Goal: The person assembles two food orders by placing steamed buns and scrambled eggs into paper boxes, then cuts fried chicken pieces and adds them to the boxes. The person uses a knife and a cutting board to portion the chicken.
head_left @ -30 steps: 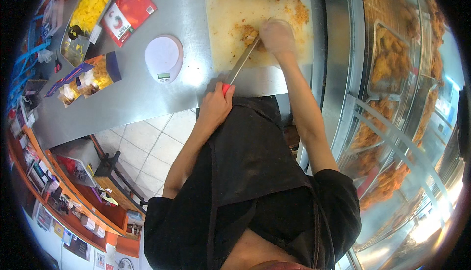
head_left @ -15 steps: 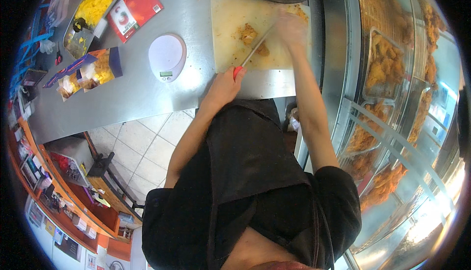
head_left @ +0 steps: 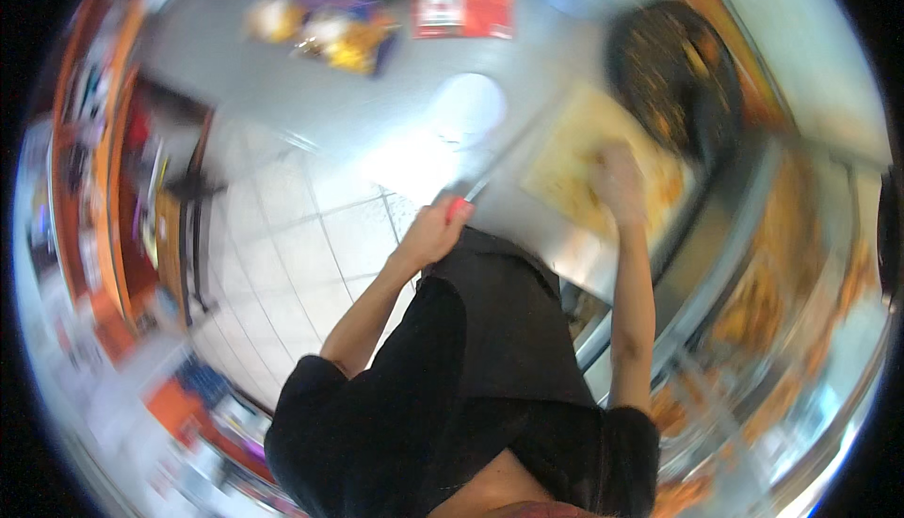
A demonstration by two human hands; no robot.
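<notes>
My left hand [head_left: 433, 231] is closed round the red handle of a long, thin-bladed knife [head_left: 485, 179]. The blade points up and away, just left of a pale cutting board [head_left: 565, 155]. Over the board is my right hand [head_left: 619, 184], its fingers smeared by motion. Whether it holds anything cannot be made out. Brown crumbs or food bits show blurred on the board around it.
Beyond the board sits a dark pan [head_left: 673, 75] with crumbs inside. A white scale [head_left: 469, 104], a red packet [head_left: 485, 5] and an opened purple box [head_left: 353, 42] lie on the steel counter. Fried food [head_left: 753, 306] is in the display at right.
The view has swung, so the counter appears turned. The knife has come off the board to its left, still in my left hand. My right hand has moved from the board's far edge toward its middle.
</notes>
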